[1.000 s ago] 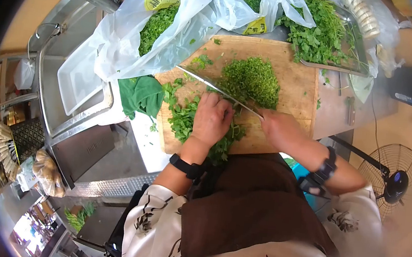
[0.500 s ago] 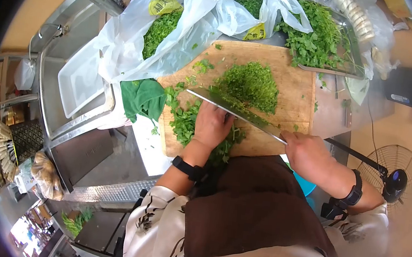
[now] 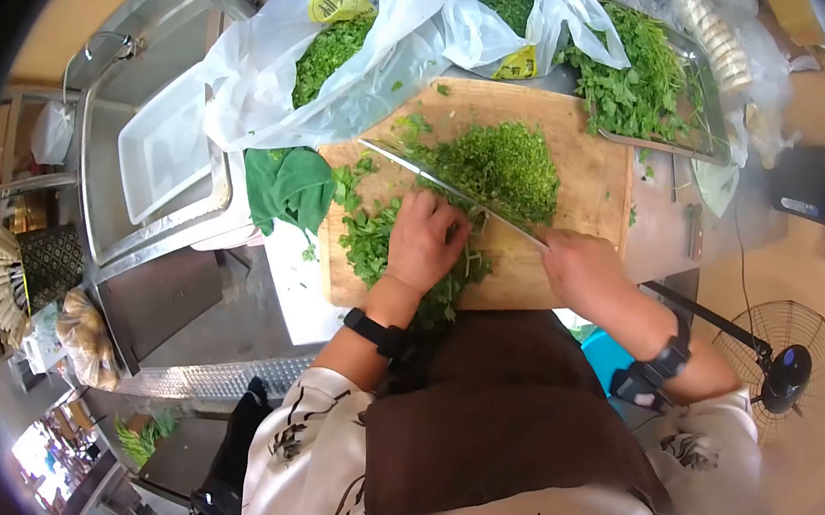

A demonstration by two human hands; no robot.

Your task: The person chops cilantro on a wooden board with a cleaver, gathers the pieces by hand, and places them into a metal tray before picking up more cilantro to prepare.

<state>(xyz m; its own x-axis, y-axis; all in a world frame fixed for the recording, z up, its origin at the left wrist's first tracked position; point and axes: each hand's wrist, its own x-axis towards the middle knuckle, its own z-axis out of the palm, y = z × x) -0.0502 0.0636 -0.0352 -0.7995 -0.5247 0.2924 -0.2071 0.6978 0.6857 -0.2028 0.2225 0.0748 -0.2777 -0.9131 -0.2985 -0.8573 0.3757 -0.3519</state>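
My right hand (image 3: pixel 587 273) is wrapped round the handle of a long kitchen knife (image 3: pixel 448 187), whose blade slants up and left across the wooden cutting board (image 3: pixel 594 201). Just below the blade, my left hand (image 3: pixel 422 243) has its fingers curled over a bunch of leafy cilantro (image 3: pixel 364 242), pressing it to the board. Stems and leaves stick out on both sides of that hand. Beyond the blade lies a heap of finely chopped cilantro (image 3: pixel 507 167). The left fingertips are partly hidden.
Plastic bags of chopped greens, one at the left (image 3: pixel 252 65) and one at the centre (image 3: pixel 465 42), stand behind the board. A metal tray (image 3: pixel 717 139) holds leafy cilantro. A green cloth (image 3: pixel 287 189) touches the board's left side. Another knife (image 3: pixel 696 235) lies at right, near a fan (image 3: pixel 788 367).
My right hand and the knife have shifted left and slightly away from me; the blade shows less of its flat side. My left hand stays on the bunch.
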